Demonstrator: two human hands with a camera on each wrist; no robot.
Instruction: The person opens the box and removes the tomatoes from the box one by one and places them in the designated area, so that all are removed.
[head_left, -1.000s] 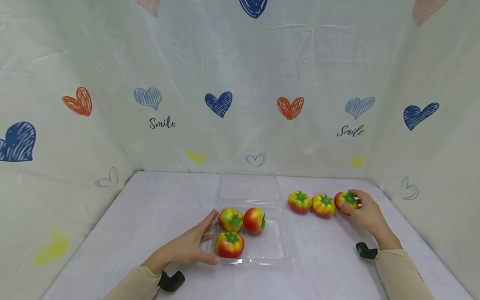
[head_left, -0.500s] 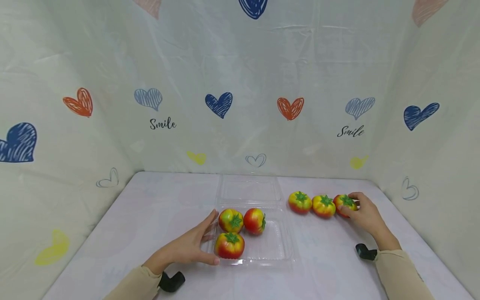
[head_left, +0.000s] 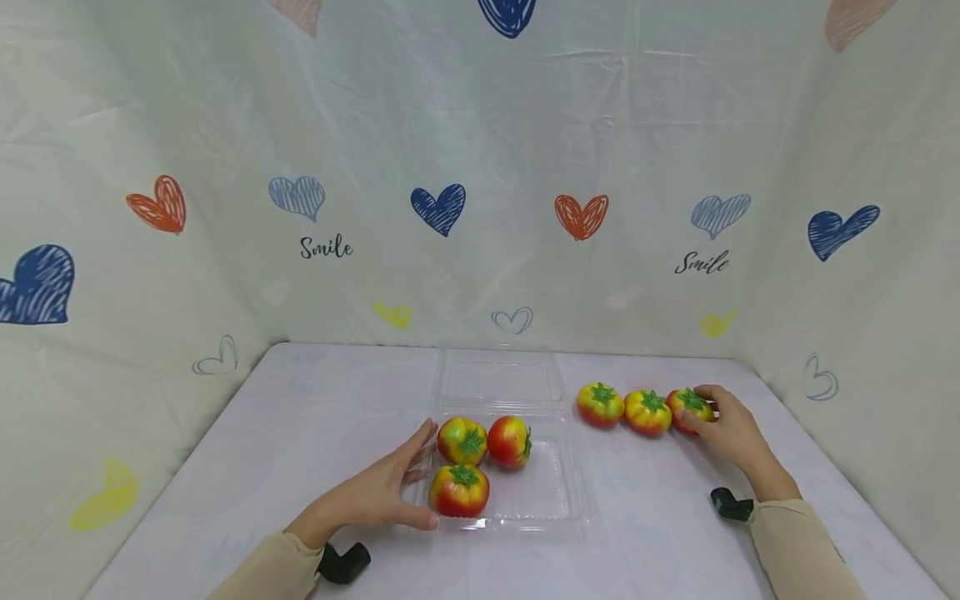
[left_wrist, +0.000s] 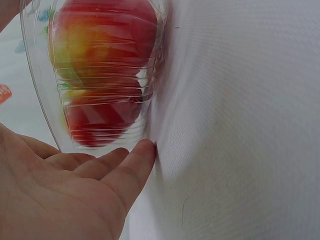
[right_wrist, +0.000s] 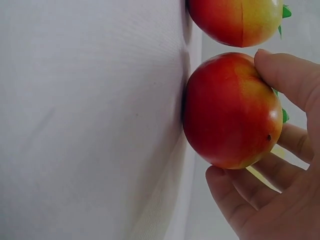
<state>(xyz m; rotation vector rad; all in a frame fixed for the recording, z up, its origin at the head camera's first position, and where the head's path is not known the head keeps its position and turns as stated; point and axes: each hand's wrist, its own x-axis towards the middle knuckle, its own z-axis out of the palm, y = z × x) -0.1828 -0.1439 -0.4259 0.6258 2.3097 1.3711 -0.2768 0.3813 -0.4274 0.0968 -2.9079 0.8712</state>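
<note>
My right hand [head_left: 729,431] holds the rightmost red-and-yellow tomato [head_left: 690,408], thumb on one side and fingers around the other. In the right wrist view this tomato [right_wrist: 232,111] sits on the tabletop, its green leaves partly hidden. Two more tomatoes stand in a row to its left, the middle tomato [head_left: 648,412] and the left tomato [head_left: 599,405]. My left hand [head_left: 375,490] rests at the left side of a clear plastic container [head_left: 540,500], its fingers extended. Inside lie three tomatoes; the front one [head_left: 459,491] is nearest the thumb. In the left wrist view, the fingertips [left_wrist: 146,145] are by the ribbed wall.
The container's clear lid [head_left: 498,379] lies open toward the back. A white cloth covers the table [head_left: 330,400]. A curtain [head_left: 510,275] printed with hearts rises behind the table and on both sides.
My right hand has shifted the rightmost tomato slightly left and toward me, closer to the middle tomato. The left hand and the container stay in place.
</note>
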